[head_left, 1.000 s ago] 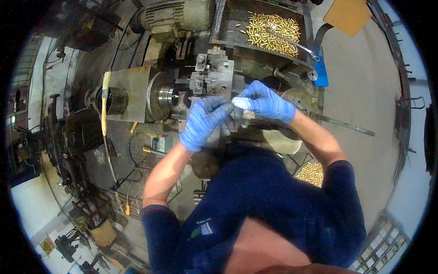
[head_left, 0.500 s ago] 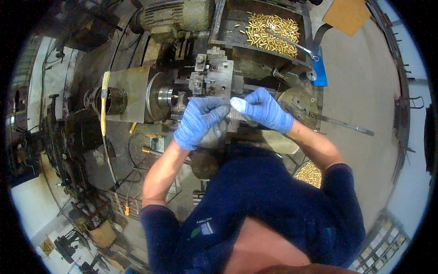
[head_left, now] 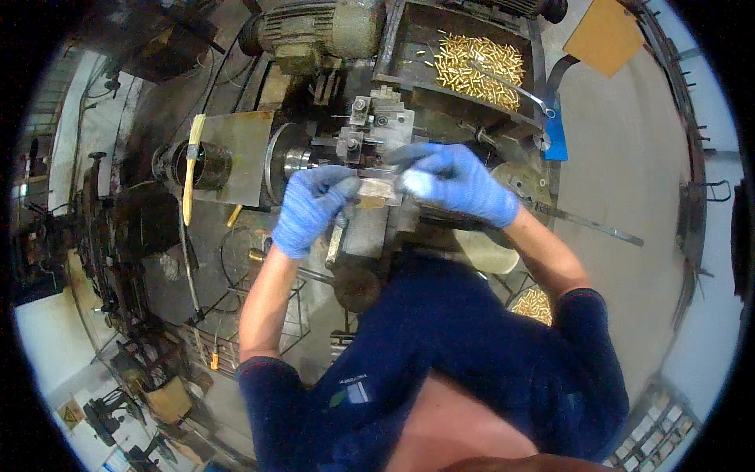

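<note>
My left hand [head_left: 308, 211], in a blue knit glove with grey fingertips, is just below the lathe chuck [head_left: 297, 160]. Its thumb and fingers are pinched together, and whatever lies between them is too small to make out. Over the right side of the cross slide is my right hand [head_left: 464, 187], gloved alike, with a white thumb tip. Its thumb rests against a curled finger while another finger reaches out to the left; anything held there is hidden. Beyond the hands stands the tool post [head_left: 393, 126], with clamped tool blocks [head_left: 355, 130] on its left side.
At the back, a metal tray [head_left: 409, 47] holds a heap of small brass parts [head_left: 480, 71] with a wrench [head_left: 523, 93] on top. A brush [head_left: 190, 169] lies over the headstock's left side. More brass parts [head_left: 533, 305] sit low on the right, near a long flat bar [head_left: 598, 226].
My hands were close together in front of the tool post and have parted. The left has shifted left and slightly down; a finger of the right now stretches leftward. The whole view has shifted slightly.
</note>
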`<action>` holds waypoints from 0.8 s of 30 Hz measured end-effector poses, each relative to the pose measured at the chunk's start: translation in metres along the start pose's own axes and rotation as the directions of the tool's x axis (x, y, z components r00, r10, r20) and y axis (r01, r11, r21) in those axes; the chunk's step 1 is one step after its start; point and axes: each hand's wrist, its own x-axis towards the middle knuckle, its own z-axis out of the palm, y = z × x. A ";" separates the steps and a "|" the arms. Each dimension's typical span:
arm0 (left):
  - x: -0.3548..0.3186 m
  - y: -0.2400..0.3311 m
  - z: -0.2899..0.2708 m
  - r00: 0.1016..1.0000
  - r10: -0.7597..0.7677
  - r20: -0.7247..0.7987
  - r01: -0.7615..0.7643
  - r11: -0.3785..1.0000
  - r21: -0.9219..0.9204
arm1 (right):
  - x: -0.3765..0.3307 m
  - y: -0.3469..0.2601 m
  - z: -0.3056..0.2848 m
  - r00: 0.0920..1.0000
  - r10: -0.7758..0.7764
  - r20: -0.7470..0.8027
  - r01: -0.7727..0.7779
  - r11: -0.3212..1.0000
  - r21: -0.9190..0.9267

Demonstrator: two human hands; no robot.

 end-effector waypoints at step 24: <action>-0.023 -0.080 -0.032 0.953 -0.209 -0.218 0.175 0.971 -0.163 | -0.018 0.075 0.034 0.994 0.085 0.061 -0.001 0.586 -0.810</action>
